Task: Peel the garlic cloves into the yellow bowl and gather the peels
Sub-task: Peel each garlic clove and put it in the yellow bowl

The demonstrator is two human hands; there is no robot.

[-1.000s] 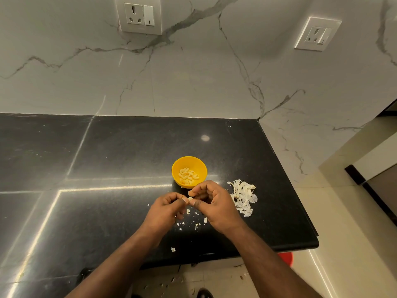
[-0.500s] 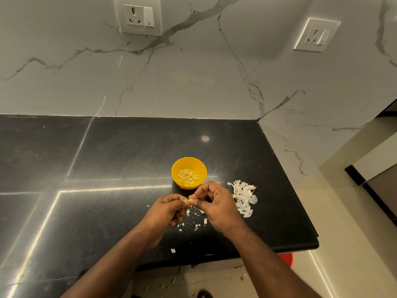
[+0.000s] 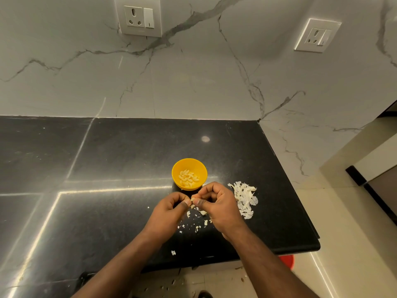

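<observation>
The left hand (image 3: 168, 211) and right hand (image 3: 217, 204) meet fingertip to fingertip above a black counter (image 3: 107, 160), both pinched on a single small garlic clove (image 3: 192, 199) held between them. Just beyond the knuckles sits the yellow bowl (image 3: 189, 174), holding a cluster of peeled cloves (image 3: 188, 178). A heap of white peels (image 3: 245, 200) lies on the counter just right of the right hand, while smaller loose scraps (image 3: 193, 222) are scattered beneath and between the two hands. Marble wall panels with two sockets rise behind.
</observation>
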